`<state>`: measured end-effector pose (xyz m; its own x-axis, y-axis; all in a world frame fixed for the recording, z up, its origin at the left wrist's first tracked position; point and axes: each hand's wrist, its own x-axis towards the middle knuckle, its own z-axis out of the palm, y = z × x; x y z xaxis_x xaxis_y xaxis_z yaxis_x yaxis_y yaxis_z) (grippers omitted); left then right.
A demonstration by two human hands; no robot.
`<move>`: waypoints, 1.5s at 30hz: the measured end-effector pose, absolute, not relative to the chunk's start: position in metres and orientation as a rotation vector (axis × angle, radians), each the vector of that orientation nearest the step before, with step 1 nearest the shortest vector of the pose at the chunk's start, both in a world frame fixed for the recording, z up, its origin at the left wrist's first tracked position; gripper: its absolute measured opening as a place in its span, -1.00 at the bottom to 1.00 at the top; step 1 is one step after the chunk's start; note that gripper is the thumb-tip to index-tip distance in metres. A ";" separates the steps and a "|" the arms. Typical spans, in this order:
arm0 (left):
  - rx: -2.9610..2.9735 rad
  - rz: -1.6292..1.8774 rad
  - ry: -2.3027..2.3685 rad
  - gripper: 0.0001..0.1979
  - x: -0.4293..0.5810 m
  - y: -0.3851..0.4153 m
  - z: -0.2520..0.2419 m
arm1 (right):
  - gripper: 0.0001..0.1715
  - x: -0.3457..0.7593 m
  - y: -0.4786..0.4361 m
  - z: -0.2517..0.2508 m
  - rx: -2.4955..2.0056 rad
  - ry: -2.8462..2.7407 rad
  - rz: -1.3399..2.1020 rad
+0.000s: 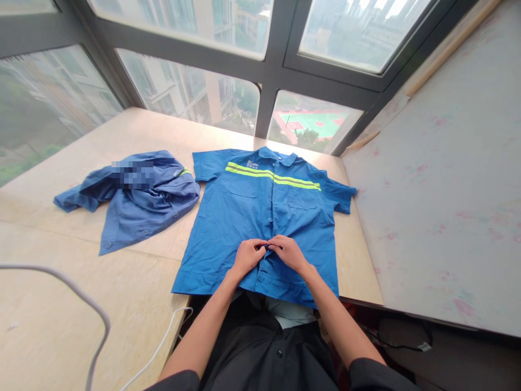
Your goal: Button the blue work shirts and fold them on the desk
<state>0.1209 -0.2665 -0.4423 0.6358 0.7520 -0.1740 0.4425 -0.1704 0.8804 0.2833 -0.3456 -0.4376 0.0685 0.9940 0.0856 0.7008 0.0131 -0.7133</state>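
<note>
A blue short-sleeved work shirt [244, 217] with a yellow-green reflective stripe lies flat, front up, on the wooden table [61, 293], its hem at the near edge. My left hand [247, 255] and my right hand [288, 251] meet at the shirt's button placket, low on the front. Both hands pinch the fabric there, fingertips touching around a button. The upper buttons look closed.
A second blue shirt [138, 198] lies crumpled to the left on the table. A grey cable [87, 304] and a white cord [163, 342] run across the near left. Windows stand behind the table. A pale board [448, 190] rises on the right.
</note>
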 end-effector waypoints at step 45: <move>1.428 0.457 0.933 -0.70 0.121 -0.265 -0.453 | -0.81 0.234 -0.367 -0.437 -2.184 -1.258 0.379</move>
